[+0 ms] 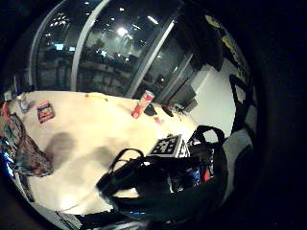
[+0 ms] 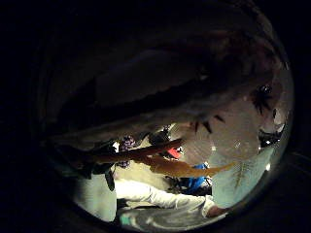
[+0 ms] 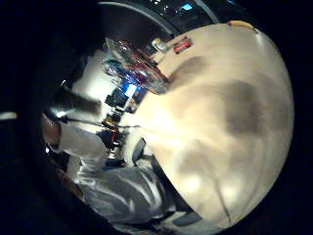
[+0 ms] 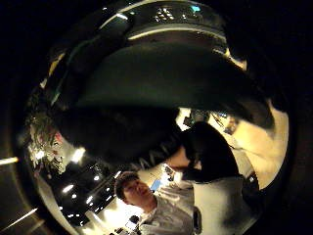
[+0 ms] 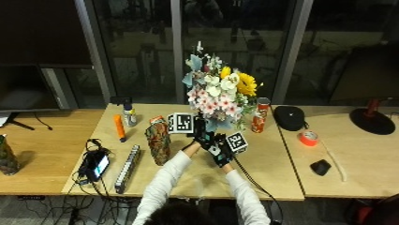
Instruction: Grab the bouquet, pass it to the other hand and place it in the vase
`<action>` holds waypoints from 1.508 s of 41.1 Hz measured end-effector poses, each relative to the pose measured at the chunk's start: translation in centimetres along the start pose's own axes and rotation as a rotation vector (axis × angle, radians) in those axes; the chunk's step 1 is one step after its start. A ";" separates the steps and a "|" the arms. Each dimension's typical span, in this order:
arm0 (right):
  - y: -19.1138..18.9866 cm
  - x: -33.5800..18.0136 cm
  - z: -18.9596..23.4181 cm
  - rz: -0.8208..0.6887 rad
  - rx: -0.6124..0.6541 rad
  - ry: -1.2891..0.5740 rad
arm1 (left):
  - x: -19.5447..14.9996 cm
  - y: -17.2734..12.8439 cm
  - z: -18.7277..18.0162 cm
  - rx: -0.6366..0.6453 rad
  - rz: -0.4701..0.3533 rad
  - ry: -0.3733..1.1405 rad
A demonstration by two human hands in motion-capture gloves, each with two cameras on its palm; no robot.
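Note:
In the outside view the bouquet (image 5: 215, 96) of pink, white and yellow flowers stands upright in the air above the middle of the table. My left hand (image 5: 199, 133) grips it at the base of the flowers. The left thumb side palm view shows the stems (image 2: 146, 156) running across close to that palm, with pale flowers (image 2: 228, 131) beyond. My right hand (image 5: 221, 152) is just below and right of the left one, and it appears in the left little finger side palm view as a hand (image 1: 163, 187). The patterned vase (image 5: 158, 143) (image 1: 21, 146) (image 3: 139, 73) stands upright left of both hands.
On the wooden table (image 5: 268, 159) a red can (image 5: 260, 115) (image 1: 142, 104) stands right of the bouquet. An orange tool (image 5: 118, 127) and a small bottle (image 5: 129, 115) are at the back left. A power strip (image 5: 126, 161) and a device with cables (image 5: 97, 164) lie front left.

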State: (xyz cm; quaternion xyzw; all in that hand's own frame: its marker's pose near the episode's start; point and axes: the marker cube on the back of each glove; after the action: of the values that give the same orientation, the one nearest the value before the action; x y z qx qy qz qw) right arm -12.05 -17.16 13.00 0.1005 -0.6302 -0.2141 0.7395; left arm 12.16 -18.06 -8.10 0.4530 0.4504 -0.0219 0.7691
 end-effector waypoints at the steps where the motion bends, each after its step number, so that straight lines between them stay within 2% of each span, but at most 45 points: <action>1: 0.4 -0.2 -0.4 0.022 0.001 0.028 | 0.3 -0.3 -0.4 0.008 0.005 -0.004; 4: 1.2 -0.9 -2.1 0.069 0.022 0.097 | 1.1 -1.4 -1.9 0.031 0.016 -0.021; 9: 1.4 -1.4 -5.3 0.041 0.074 0.132 | 2.2 -3.9 -4.5 0.087 0.051 -0.053; 13: 1.7 -2.7 -7.3 0.031 0.117 0.177 | 3.4 -5.7 -6.8 0.115 0.045 -0.063; 17: 1.9 -3.8 -8.5 0.037 0.131 0.205 | 3.0 -7.5 -8.6 0.135 0.036 -0.067; 22: 0.8 -4.6 -9.8 -0.112 0.074 0.305 | 2.6 -9.8 -11.2 0.157 0.010 -0.036; 26: 0.5 -5.9 -10.0 0.011 0.084 0.299 | 2.3 -11.4 -13.8 0.203 -0.001 -0.038; 31: -0.4 -7.5 -10.1 0.027 0.110 0.307 | 0.8 -12.8 -16.4 0.253 -0.025 -0.026; 43: -2.0 -8.2 -9.6 0.063 0.129 0.262 | -3.6 -13.3 -19.9 0.294 -0.055 -0.033; 48: -2.7 -7.7 -9.5 0.081 0.123 0.259 | -6.0 -13.2 -20.2 0.299 -0.048 0.011; 62: -2.6 -5.8 -9.2 0.167 0.069 0.282 | -10.4 -12.1 -20.1 0.301 -0.086 -0.024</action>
State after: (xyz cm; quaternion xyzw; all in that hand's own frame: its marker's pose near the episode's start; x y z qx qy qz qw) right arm -4.23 -18.02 5.06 0.1024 -0.5335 -0.1139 0.8318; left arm -12.87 -14.66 -12.52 0.5430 0.4518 -0.1276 0.6962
